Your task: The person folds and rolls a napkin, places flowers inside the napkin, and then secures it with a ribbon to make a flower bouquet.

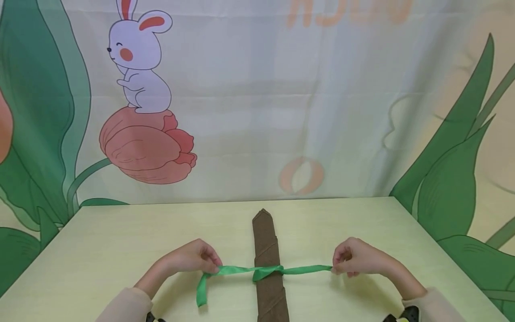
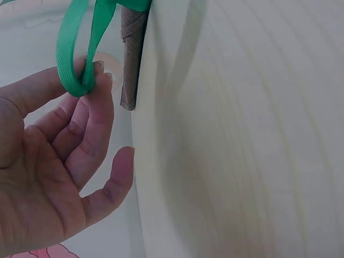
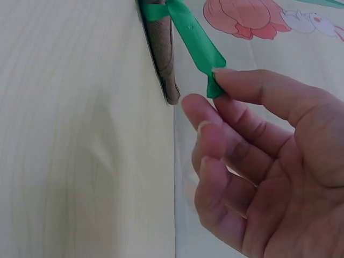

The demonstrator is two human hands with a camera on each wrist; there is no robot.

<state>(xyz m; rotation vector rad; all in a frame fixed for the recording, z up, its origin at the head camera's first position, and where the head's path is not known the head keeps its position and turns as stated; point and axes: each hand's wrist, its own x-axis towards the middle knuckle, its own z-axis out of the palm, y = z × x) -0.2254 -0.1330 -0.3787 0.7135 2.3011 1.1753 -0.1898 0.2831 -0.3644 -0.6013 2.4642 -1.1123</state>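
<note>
A long brown wrapped bundle (image 1: 266,250), fabric-like with a pointed far end, lies lengthwise on the table. Around its middle goes a green ribbon (image 1: 306,269), crossed or knotted on top. On the left, my left hand (image 1: 197,257) pinches one side of the ribbon between thumb and finger, and a loose tail drops below it. The left wrist view shows the ribbon looped over those fingertips (image 2: 100,80). My right hand (image 1: 358,257) pinches the other ribbon end, seen at the fingertips (image 3: 221,75) in the right wrist view. Both ribbon sides stretch nearly straight outward.
The pale wooden table (image 1: 193,223) extends to a back edge behind the bundle. Beyond it hangs a printed curtain (image 1: 249,112) with a rabbit, a tulip and green leaves. Sleeves and dark wrist straps show at the bottom of the head view.
</note>
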